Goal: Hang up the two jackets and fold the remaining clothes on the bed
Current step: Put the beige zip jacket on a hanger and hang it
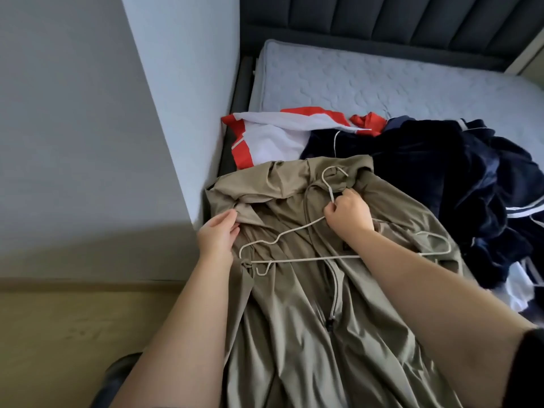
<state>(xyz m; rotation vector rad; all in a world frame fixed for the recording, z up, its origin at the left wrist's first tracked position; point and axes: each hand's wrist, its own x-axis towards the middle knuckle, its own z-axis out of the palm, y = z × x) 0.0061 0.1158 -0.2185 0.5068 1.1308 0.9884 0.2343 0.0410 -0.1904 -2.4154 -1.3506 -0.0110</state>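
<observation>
Olive jacket (294, 334) is lying spread at the bed's 6 o'clock edge, wire hanger (294, 231) resting on top. Right hand (348, 212) is gripping the hanger's neck; left hand (216, 235) is pinching the collar at 9. Navy clothes (441, 178) are piling at 2, red-and-white top (270, 136) at 12 on the mattress (382, 78).

Bare forearms; a black sleeve (530, 366) edge shows at the right upper arm.

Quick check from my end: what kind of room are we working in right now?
Most likely a bedroom. A bare quilted mattress sits against a dark padded headboard, and clothes are heaped on it, including an olive jacket with a wire hanger lying on it.
</observation>
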